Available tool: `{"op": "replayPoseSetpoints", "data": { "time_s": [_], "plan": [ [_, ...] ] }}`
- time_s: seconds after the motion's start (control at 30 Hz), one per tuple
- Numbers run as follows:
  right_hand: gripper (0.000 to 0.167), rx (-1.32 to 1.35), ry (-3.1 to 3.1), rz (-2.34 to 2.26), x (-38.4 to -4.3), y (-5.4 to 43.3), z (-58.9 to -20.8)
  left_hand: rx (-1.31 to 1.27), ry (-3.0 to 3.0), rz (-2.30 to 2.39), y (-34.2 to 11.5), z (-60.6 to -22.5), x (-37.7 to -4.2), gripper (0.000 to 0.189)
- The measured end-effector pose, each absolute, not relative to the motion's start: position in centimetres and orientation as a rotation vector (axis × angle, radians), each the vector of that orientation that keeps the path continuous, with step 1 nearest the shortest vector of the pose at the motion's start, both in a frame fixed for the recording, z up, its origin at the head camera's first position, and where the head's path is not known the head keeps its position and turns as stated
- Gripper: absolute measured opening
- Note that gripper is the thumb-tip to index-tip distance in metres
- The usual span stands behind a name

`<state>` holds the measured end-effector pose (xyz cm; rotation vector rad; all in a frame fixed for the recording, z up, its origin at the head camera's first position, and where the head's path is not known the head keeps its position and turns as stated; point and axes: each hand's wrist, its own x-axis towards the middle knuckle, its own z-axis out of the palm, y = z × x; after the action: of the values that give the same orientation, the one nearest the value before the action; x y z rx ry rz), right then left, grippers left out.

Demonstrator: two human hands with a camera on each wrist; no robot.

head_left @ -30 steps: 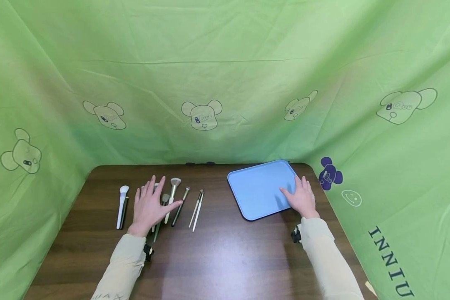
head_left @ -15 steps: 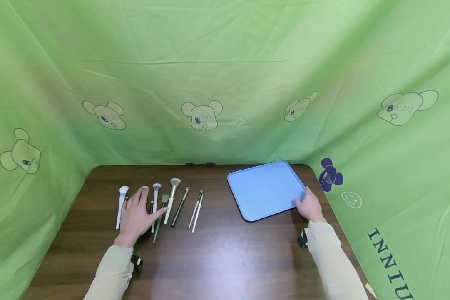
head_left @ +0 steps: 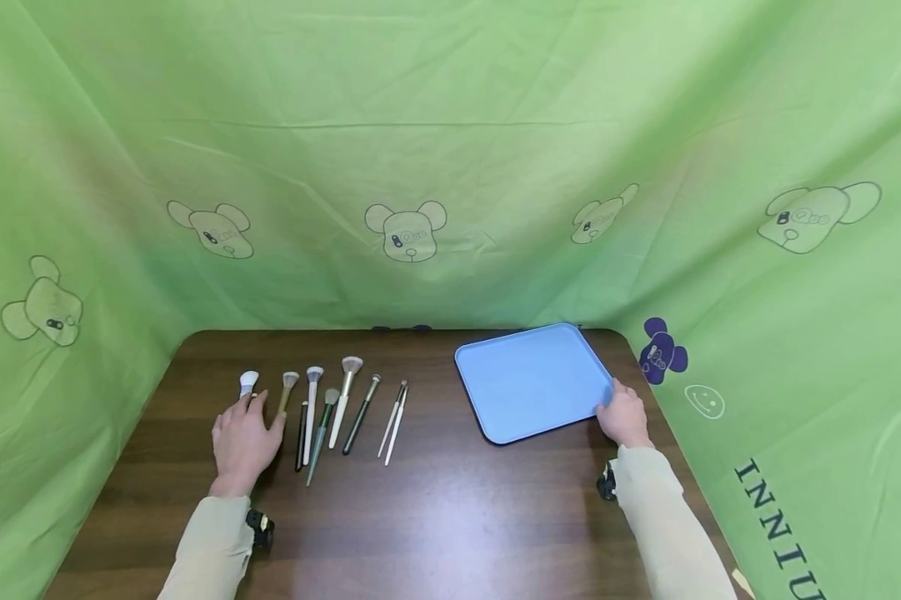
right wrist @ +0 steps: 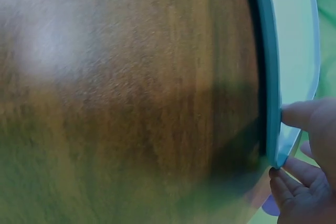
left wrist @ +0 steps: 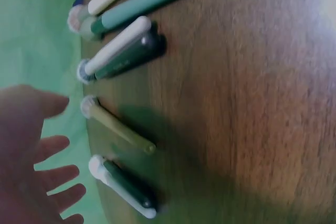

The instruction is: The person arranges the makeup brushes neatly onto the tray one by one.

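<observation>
Left hand [head_left: 243,437] at the left of the brown wood-grain table [head_left: 450,525]; fingers spread, nothing gripped. It lies above the handles of a white makeup brush [head_left: 248,380] with a fluffy white head and, just beside that, a dark-handled brush [left wrist: 128,183]. Contact with either: cannot tell. Near the thumb, a tan-handled brush [head_left: 288,385] with a pale head.

Rightward, a loose row: slim black brush [head_left: 302,435], green-handled brush [head_left: 319,437], large white-handled brush [head_left: 341,410] among others, then two slim white brushes [head_left: 396,425].

Right hand [head_left: 623,414] pinches the near right corner of a pale blue rectangular tray [head_left: 533,383], thumb inside the rim, fingers outside. Tray sits far right, well apart from the brushes. Green fabric curtain [head_left: 405,142] with bear-head prints rises beyond the far edge.
</observation>
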<state>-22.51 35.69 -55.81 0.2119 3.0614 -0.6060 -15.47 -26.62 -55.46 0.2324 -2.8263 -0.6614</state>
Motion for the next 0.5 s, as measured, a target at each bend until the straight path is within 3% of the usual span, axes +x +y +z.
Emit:
{"op": "replayPoseSetpoints", "data": {
  "time_s": [0.27, 0.5],
  "plan": [
    [0.073, 0.207, 3.076, -0.581, -22.0, 35.1, -55.8, 0.487, -2.789, -0.678, -28.6, -55.5, -15.1, 0.041],
    [0.039, 0.265, 3.197, -0.614, -21.0, 34.9, -55.7, 0.636, -2.831, -0.776, -29.9, -55.8, -15.2, 0.039]
  ]
}}
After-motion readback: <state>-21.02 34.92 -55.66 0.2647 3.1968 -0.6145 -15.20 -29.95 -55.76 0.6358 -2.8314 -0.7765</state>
